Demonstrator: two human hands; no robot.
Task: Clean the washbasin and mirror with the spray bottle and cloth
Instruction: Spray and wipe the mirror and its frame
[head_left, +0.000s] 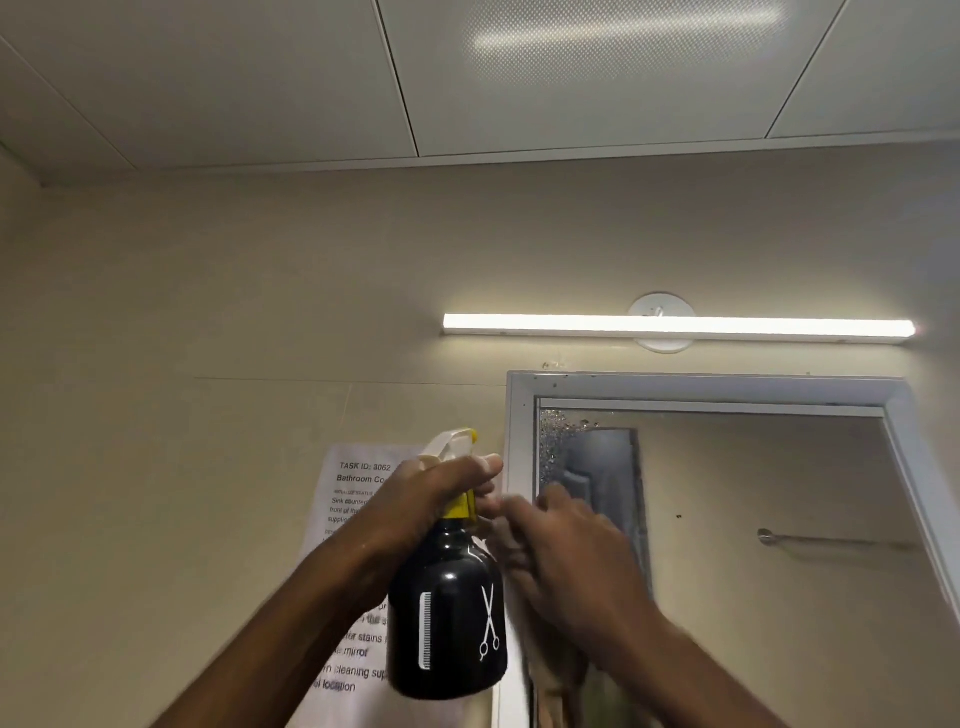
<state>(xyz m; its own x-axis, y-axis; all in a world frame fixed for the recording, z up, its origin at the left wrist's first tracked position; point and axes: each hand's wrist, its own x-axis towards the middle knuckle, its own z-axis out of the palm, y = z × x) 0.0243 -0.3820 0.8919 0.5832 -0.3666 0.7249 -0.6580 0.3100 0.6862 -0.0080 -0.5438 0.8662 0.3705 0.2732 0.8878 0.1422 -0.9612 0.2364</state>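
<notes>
Gripping the spray bottle (447, 608), left hand (436, 493) hides "TASK ID: 3062" sheet (353, 488).

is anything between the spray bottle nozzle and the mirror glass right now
Partly. The left hand holds the spray bottle up beside the mirror, and the right hand, blurred, is raised in front of the glass's left edge near the nozzle. The upper left corner, already dotted with droplets, looks unobstructed.
</notes>
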